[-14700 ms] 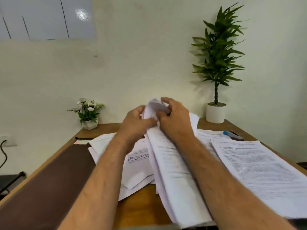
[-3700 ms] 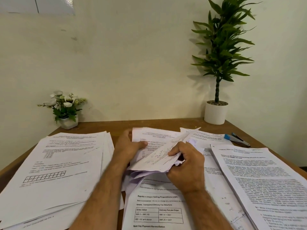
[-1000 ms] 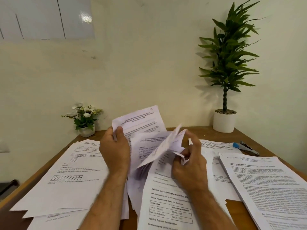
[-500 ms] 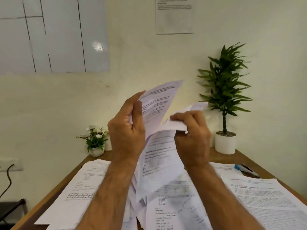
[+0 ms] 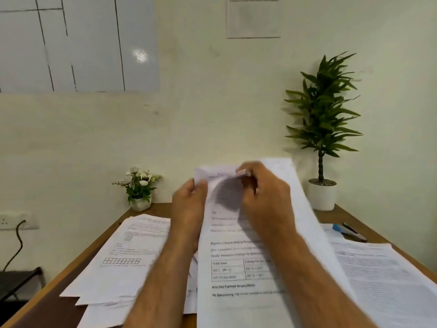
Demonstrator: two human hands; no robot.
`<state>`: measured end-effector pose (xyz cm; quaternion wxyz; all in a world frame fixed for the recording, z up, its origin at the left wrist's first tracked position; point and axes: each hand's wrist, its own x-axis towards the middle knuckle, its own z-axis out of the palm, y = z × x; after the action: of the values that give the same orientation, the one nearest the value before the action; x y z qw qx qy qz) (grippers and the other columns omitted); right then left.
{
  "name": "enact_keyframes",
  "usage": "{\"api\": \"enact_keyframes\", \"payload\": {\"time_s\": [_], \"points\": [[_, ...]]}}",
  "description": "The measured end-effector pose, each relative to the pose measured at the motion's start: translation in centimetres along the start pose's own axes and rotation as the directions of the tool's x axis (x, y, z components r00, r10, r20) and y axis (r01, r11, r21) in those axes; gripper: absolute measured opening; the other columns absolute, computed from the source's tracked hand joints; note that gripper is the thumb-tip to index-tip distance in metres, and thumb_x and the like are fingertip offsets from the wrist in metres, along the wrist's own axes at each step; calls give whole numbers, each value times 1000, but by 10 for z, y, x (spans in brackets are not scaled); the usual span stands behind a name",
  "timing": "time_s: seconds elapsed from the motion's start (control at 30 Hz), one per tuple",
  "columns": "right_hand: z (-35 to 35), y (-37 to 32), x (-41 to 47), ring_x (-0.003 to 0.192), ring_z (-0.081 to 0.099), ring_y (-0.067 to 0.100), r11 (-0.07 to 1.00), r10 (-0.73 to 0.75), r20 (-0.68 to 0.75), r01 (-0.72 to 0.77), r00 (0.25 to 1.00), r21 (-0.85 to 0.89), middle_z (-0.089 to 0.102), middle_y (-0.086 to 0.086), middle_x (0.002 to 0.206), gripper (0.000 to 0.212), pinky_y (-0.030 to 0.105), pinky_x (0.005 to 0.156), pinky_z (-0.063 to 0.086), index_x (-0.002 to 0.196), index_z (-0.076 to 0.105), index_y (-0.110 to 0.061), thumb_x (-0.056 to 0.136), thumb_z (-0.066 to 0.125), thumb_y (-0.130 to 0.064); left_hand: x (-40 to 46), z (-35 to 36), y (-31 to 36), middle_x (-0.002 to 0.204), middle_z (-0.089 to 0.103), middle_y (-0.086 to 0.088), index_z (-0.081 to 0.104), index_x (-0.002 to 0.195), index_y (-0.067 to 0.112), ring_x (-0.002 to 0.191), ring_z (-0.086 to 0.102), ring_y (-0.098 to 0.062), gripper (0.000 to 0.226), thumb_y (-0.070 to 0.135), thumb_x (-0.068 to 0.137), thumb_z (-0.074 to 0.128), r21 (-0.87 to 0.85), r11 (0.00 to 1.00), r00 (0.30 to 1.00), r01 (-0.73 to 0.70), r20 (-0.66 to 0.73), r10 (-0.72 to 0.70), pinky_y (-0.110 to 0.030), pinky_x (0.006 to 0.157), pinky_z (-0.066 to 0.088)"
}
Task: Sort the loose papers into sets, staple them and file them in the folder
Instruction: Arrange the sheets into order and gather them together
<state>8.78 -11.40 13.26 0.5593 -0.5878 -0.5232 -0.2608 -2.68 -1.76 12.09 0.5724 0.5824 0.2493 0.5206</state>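
Note:
I hold a bundle of printed sheets point(image 5: 236, 268) raised over the middle of the wooden desk point(image 5: 151, 208). My left hand point(image 5: 189, 207) grips the bundle's top left edge with the thumb on the front. My right hand point(image 5: 264, 197) pinches the top of the sheets from the right, fingers curled over the upper edge. A stack of papers with a grid drawing point(image 5: 123, 259) lies on the desk to the left. Another printed stack point(image 5: 383, 280) lies at the right. A blue and black stapler point(image 5: 347, 233) lies behind that stack.
A tall potted plant in a white pot point(image 5: 322, 195) stands at the desk's back right corner. A small flower pot point(image 5: 140, 197) stands at the back left. A wall socket with a black cable point(image 5: 14, 223) is at the far left, a dark chair point(image 5: 16, 280) below it.
Both hands have dropped lower with the sheets and closed them together into one bundle; half a second ago the pages were fanned apart higher up. The camera has tilted slightly.

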Motion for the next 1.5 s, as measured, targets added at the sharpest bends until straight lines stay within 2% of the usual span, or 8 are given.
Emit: {"api": "enact_keyframes", "payload": {"time_s": [0.3, 0.53, 0.67, 0.9, 1.07, 1.17, 1.3, 1.5], "points": [[41, 82, -112, 135, 48, 9, 942, 330, 418, -264, 847, -208, 52, -14, 145, 40, 22, 114, 31, 131, 64, -29, 98, 55, -8, -15, -7, -124, 100, 78, 1, 76, 103, 21, 95, 74, -25, 25, 24, 104, 51, 103, 946, 952, 307, -13, -307, -50, 89, 60], [38, 96, -124, 85, 65, 12, 996, 40, 171, -25, 985, -88, 69, -4, 92, 29, 16, 72, 55, 87, 76, -14, 63, 69, 2, -19, -1, -124, 94, 79, -1, 74, 100, 18, 87, 75, -21, 21, 23, 104, 54, 69, 948, 950, 311, -57, -307, -38, 73, 61], [32, 99, -125, 74, 56, 10, 997, -14, 46, 18, 999, -78, 61, -7, 81, 16, 13, 59, 43, 72, 65, -13, 58, 67, -7, -21, -3, -122, 96, 78, -8, 74, 103, 16, 88, 76, -31, 18, 15, 101, 56, -26, 942, 942, 335, -11, -336, -47, 83, 60], [31, 94, -127, 88, 58, 4, 979, 202, 132, -204, 971, 6, 56, -17, 101, 60, 8, 70, 45, 122, 58, -22, 63, 67, -14, -41, 0, -117, 103, 78, -8, 81, 101, 8, 106, 70, -25, 25, -4, 89, 61, 158, 987, 913, 39, 395, -100, -39, 97, 55], [34, 98, -126, 95, 54, 2, 970, 235, 159, -242, 959, 25, 50, -13, 101, 30, 12, 65, 48, 91, 67, -22, 64, 65, -10, -44, -5, -118, 103, 78, -3, 82, 101, 13, 109, 69, -21, 30, 14, 86, 56, 148, 988, 886, -45, 463, -29, -30, 95, 54], [33, 99, -125, 97, 51, 0, 959, 279, 208, -283, 937, -13, 44, -12, 110, 31, 6, 67, 46, 83, 63, -26, 65, 76, -4, -39, -1, -117, 98, 79, 3, 83, 92, 17, 103, 69, -15, 32, 23, 96, 52, 234, 970, 960, -68, 281, 0, -22, 88, 53], [34, 100, -124, 93, 57, 1, 962, 271, 278, -272, 922, -33, 52, -15, 108, 33, 3, 66, 46, 84, 65, -25, 66, 80, -2, -10, -2, -125, 128, 69, 2, 73, 119, 22, 115, 62, -15, 27, 12, 97, 62, 636, 770, 980, 51, -179, 82, -11, 93, 43], [45, 107, -123, 87, 57, 2, 947, 319, 299, -319, 900, -49, 61, -15, 93, 32, 5, 68, 43, 85, 65, -28, 72, 75, -1, 47, -7, -145, 154, 41, -17, 51, 142, 16, 147, 28, -35, 66, 58, 91, 57, 988, 89, 987, 128, -118, -108, -53, 123, 7]]}}
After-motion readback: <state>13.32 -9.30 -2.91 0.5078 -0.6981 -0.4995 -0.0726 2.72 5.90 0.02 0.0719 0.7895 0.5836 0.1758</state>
